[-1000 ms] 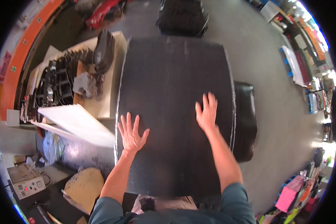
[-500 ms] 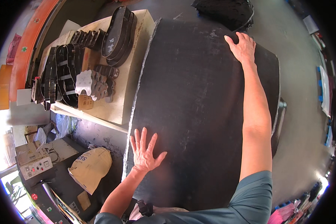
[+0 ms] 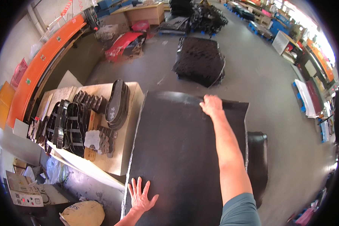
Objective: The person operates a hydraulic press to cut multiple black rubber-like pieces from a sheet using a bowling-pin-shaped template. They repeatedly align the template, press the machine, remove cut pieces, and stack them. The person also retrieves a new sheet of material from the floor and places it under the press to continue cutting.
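A large black sheet (image 3: 173, 150), rubber-like with pale ragged side edges, spreads out in front of me. My left hand (image 3: 142, 199) lies flat on its near left part, fingers spread and nothing held. At the far edge, my right hand (image 3: 212, 106) has its fingers curled over the sheet and grips it; the fingertips are hidden. Around this grip the far edge bends up slightly, and the far right corner flares outward. Beyond the right side, a glossy black piece (image 3: 257, 162) shows lower down.
Left of the sheet, a pale table (image 3: 133, 96) carries nested black shoe-sole-shaped metal frames (image 3: 116, 107) and wavy-edged metal pieces (image 3: 92, 139). A control box (image 3: 26, 196) and a tan cloth bag (image 3: 83, 214) sit near left. A pile of black sheets (image 3: 199, 60) lies on the floor ahead.
The view has tilted up, showing more floor ahead. My right hand's fingers have gone from spread to curled at the far edge. My left hand stays flat on the sheet.
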The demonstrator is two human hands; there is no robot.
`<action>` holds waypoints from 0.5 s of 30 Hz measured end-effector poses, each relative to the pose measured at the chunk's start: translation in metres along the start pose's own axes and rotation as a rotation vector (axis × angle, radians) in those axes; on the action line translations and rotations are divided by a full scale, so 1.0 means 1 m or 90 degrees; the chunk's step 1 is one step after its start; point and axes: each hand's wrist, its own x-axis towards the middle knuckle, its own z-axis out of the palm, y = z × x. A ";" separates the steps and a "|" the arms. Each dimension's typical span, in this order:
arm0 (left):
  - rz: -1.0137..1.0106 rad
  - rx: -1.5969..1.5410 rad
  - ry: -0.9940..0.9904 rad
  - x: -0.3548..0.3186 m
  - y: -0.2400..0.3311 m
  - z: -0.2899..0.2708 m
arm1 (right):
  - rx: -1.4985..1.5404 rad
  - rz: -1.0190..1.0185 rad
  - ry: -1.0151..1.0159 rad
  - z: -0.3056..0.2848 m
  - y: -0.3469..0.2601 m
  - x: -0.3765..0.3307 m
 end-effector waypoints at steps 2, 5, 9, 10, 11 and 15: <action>0.011 -0.004 0.015 -0.001 0.000 0.001 | 0.017 0.002 -0.042 -0.013 -0.013 -0.019; 0.025 -0.012 0.045 -0.001 0.000 0.001 | 0.040 -0.070 -0.064 -0.028 -0.035 -0.075; 0.017 -0.040 0.067 0.000 0.003 -0.001 | 0.170 -0.165 -0.046 -0.018 -0.064 -0.232; 0.030 -0.047 0.093 0.000 0.003 -0.001 | 0.167 -0.181 -0.061 -0.014 -0.073 -0.279; 0.020 -0.045 0.091 -0.001 0.002 0.000 | 0.141 -0.198 -0.094 -0.011 -0.082 -0.327; 0.001 0.004 0.046 -0.017 -0.005 0.005 | 0.247 -0.248 -0.075 -0.026 -0.129 -0.515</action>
